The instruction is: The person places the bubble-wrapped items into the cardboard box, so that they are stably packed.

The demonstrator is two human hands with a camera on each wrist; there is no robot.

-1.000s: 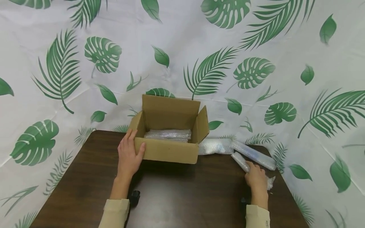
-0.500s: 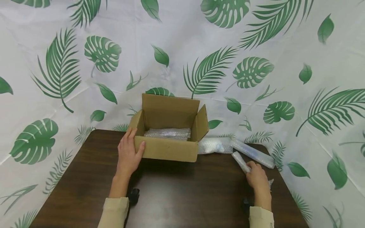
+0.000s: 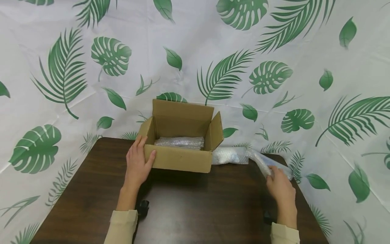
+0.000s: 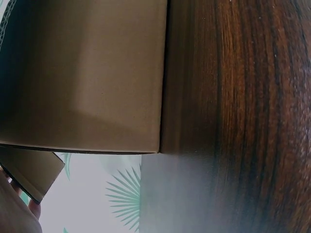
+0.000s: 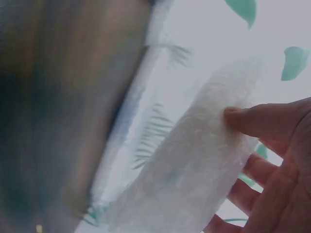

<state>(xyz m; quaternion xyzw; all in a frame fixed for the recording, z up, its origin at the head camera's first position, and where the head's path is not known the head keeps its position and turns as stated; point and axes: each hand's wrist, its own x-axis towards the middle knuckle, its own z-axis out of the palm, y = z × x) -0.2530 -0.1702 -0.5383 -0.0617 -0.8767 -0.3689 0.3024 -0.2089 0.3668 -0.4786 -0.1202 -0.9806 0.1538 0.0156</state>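
An open cardboard box (image 3: 179,162) stands toward the back of the table, its flaps raised. My left hand (image 3: 137,166) grips its front left corner, the thumb on the front wall and the fingers over the left flap. Inside the box lies a bubble-wrapped bundle (image 3: 179,142). My right hand (image 3: 281,185) pinches a bubble-wrap roll (image 5: 180,165) between thumb and fingers, lifted above the table at the right. What the wrap encloses is hidden. In the left wrist view the box wall (image 4: 107,73) fills the upper left, with part of my left hand (image 4: 17,208) at the lower left.
Right of the box, a bubble-wrapped packet (image 3: 230,156) lies along the table's back edge. Another long wrapped piece (image 3: 286,169) lies behind my right hand, partly covered by it. A leaf-patterned cloth (image 3: 189,61) hangs directly behind the dark wooden table (image 3: 189,206).
My right hand has picked the bubble-wrap roll up off the table and moved slightly back and right, the roll now overlapping the long piece behind. My left hand stays on the box.
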